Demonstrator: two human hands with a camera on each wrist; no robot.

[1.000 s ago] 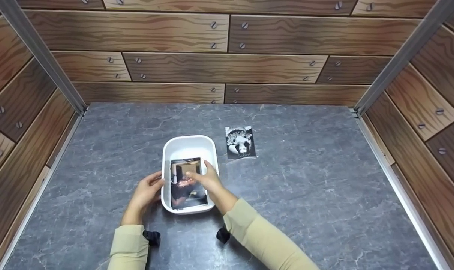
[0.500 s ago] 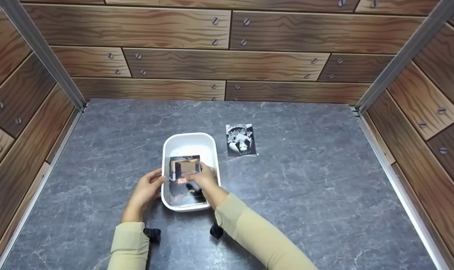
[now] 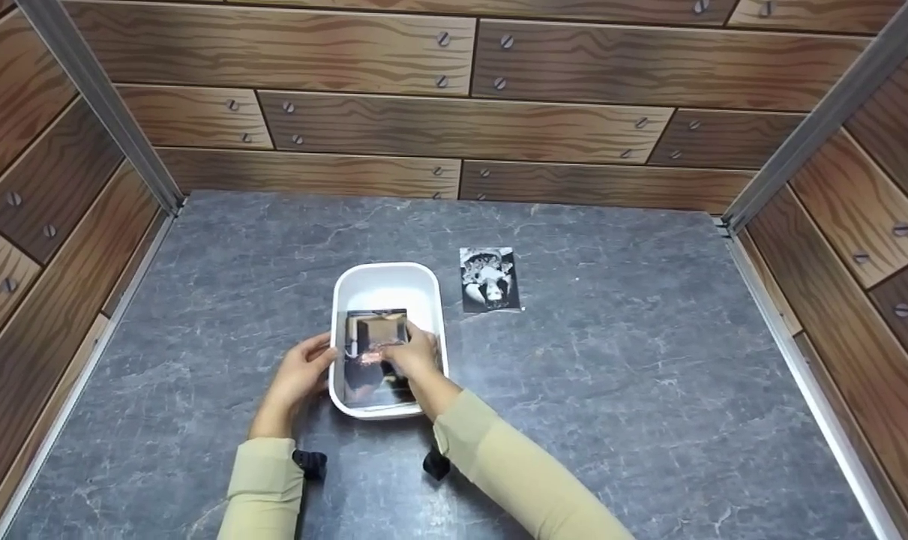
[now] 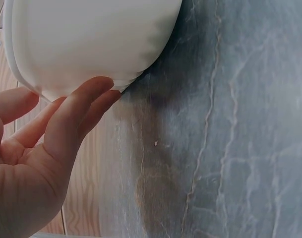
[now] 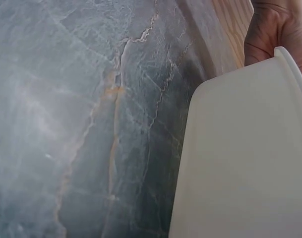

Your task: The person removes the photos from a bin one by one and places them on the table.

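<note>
- Photo [image 3: 367, 330] lies in the near part of the tub [image 3: 386, 285], its long axis running from the person's side to the far side, roughly in line with the tub's; which way its picture reads I cannot tell
- Right hand [image 3: 418, 358] has just moved further in over the tub's right side — its thumb now rests on the photo, which suggests close handling at the right edge; the other fingers are mostly hidden, so I cannot tell whether it grips
- Left hand [image 3: 296, 375] stays at the tub's left side, fingers fairly straight against the outside, thumb by the rim — steadying it, I judge
- Black-and-white print [image 3: 489, 281] lies apart on the table [image 3: 648, 337], right of the tub, long axis also near to far, its figure upside down to the person
</note>
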